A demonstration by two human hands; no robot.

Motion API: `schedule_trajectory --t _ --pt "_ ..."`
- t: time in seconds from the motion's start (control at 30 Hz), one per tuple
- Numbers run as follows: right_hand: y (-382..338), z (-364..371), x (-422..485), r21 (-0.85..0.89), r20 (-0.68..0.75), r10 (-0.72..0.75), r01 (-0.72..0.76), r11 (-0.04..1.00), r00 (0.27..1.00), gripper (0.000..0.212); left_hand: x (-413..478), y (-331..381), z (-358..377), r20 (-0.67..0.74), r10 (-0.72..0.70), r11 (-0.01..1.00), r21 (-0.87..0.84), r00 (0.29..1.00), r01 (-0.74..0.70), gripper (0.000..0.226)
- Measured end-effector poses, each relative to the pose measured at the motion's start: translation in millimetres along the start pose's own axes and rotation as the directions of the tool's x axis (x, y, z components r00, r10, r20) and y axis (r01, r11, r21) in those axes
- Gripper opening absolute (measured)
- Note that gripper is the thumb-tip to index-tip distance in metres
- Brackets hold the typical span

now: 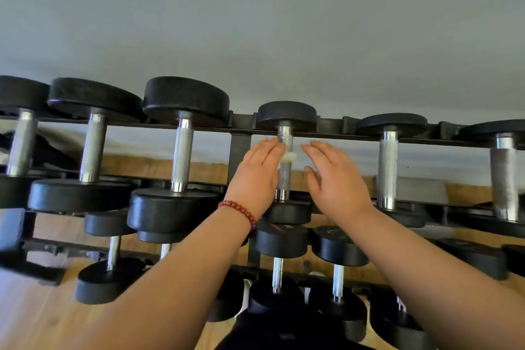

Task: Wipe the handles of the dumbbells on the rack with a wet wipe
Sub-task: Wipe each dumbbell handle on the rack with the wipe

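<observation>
A black rack (241, 148) holds a top row of black dumbbells with knurled steel handles. My left hand (257, 176), with a red bead bracelet on its wrist, lies against the left side of the small middle dumbbell's handle (284, 179). A bit of white wet wipe (289, 157) shows between its fingers and the handle. My right hand (335, 179) hovers just right of that handle with straight fingers, apart from it and holding nothing.
Bigger dumbbells (181, 156) sit to the left and others (387, 170) to the right on the top row. A lower row of smaller dumbbells (278, 258) lies below my forearms. A grey wall rises behind and a wooden floor (34, 315) lies below.
</observation>
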State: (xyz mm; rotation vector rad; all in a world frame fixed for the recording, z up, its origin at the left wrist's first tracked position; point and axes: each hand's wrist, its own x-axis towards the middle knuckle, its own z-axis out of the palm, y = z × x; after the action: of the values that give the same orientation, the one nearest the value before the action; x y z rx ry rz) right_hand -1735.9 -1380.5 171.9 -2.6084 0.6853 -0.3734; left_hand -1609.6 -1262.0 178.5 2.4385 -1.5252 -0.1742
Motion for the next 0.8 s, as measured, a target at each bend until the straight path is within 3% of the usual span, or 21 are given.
schedule_trajectory --t 0.13,0.37,0.5,0.6,0.8 --pt "8 -1 7 0.053 -0.002 -0.042 0.042 0.998 0.999 0.041 10 14 -1 -0.012 -0.145 0.972 -0.188 0.989 0.141 0.051" --pt "19 0 13 0.136 0.012 -0.091 0.089 0.987 0.996 0.040 16 17 -4 0.169 -0.206 0.939 -0.241 0.964 0.243 0.056" --pt "17 -5 15 0.188 -0.020 -0.092 0.094 0.978 0.996 0.039 7 19 -9 0.050 -0.276 0.884 -0.378 0.960 0.274 0.053" --pt "15 -7 19 0.218 -0.027 -0.104 0.107 0.970 0.994 0.038 0 20 -5 0.007 -0.276 0.894 -0.366 0.961 0.260 0.050" --pt "5 3 -2 0.359 0.084 0.030 -0.058 0.931 0.996 0.038 17 24 -9 0.332 -0.363 0.770 -0.419 0.870 0.481 0.058"
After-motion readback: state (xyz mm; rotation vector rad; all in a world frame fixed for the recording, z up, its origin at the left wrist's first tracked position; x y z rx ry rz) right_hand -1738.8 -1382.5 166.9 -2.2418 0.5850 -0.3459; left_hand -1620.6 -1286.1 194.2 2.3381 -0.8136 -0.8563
